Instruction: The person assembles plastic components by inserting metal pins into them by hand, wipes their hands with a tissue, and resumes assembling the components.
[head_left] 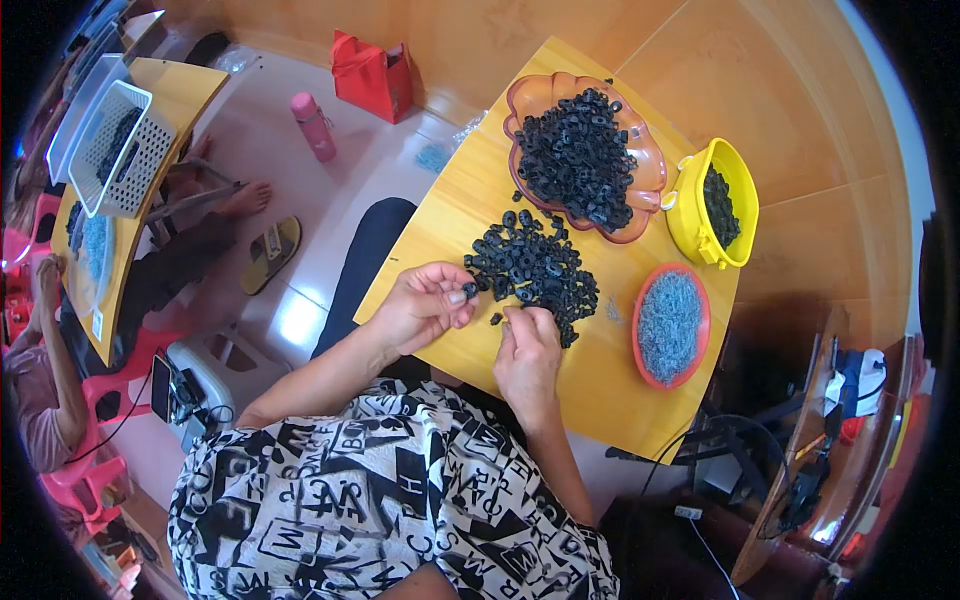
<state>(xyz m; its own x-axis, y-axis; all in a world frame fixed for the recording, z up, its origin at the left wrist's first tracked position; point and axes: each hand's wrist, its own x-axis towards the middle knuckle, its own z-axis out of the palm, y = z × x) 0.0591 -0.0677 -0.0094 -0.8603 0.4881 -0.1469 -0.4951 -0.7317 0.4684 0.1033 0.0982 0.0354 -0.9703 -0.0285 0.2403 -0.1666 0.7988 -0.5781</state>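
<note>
My left hand [428, 302] pinches a small black plastic part [470, 290] between thumb and fingertips. Just to its right, my right hand [528, 355] has its thumb and forefinger pressed together; whatever sits between them is too small to make out. Both hands are over the near side of a yellow wooden table [440, 225]. Right beyond the fingertips lies a loose pile of small black plastic parts [535, 265]. A scalloped amber tray [652, 165] behind the pile holds a heap of similar black pieces [575, 155].
A red oval dish [637, 345] of thin silvery-blue pieces [670, 325] stands at the right. Behind it is a yellow tub [685, 215] with dark contents. Across the floor, a person sits at another table [190, 85] with a white basket [150, 150]. A pink bottle [314, 130] and red bag [375, 80] stand there.
</note>
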